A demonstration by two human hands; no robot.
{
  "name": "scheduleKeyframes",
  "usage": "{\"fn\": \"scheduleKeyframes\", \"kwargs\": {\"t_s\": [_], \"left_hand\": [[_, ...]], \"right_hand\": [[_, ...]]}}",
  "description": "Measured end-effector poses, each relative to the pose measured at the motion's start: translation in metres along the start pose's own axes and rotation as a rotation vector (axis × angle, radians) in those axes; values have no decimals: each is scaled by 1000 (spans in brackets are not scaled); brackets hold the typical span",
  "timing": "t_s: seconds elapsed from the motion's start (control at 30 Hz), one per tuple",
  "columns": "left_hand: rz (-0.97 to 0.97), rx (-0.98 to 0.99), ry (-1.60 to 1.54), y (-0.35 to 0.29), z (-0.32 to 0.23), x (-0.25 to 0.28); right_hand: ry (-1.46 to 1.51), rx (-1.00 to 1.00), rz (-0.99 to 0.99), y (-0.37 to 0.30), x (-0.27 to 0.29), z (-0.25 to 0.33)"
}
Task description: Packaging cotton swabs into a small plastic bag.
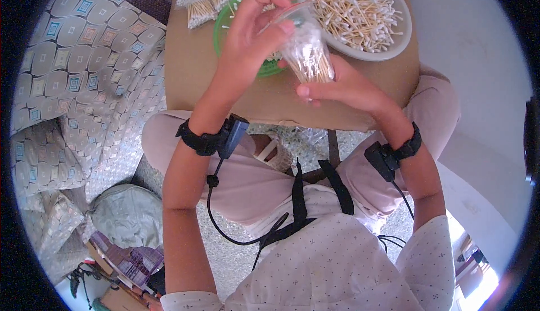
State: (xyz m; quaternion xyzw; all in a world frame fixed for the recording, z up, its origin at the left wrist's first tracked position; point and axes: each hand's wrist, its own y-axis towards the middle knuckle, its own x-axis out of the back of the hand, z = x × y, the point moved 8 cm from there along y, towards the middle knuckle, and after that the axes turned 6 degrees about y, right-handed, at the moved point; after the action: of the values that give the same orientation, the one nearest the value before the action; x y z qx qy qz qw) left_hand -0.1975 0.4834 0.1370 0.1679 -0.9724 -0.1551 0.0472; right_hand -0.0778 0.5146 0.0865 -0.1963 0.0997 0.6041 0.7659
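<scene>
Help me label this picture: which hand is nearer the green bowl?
Left. The left hand partly hides the green bowl; the right hand sits off to its lower right.

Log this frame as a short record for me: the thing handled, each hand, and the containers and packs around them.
Thing handled: clear bag with cotton swabs inside, held above the table
Left hand: at the bag's upper end, thumb against the plastic
Right hand: gripping the bag's lower end
White bowl: far right of the table, heaped with loose swabs
Green bowl: left of the white bowl, partly hidden by the left hand, some swabs inside
Swab packs: several, at the table's far left
</scene>
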Motion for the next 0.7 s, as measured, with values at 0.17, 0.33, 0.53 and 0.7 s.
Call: {"fn": "scheduleKeyframes", "kwargs": {"t_s": [0.17, 0.33, 0.53, 0.7], "left_hand": [[73, 188, -274, -5, 16, -26], [-78, 182, -191, -11, 19, -24], [-423, 80, -101, -25, 5, -10], [-526, 103, -247, -39, -2, -23]], "right_hand": [[-66, -124, 13, -4, 4, -12], [23, -61, -31, -1, 11, -12], [413, 217, -340, 7, 10, 0], [548, 408, -465, -3, 4, 12]]}}
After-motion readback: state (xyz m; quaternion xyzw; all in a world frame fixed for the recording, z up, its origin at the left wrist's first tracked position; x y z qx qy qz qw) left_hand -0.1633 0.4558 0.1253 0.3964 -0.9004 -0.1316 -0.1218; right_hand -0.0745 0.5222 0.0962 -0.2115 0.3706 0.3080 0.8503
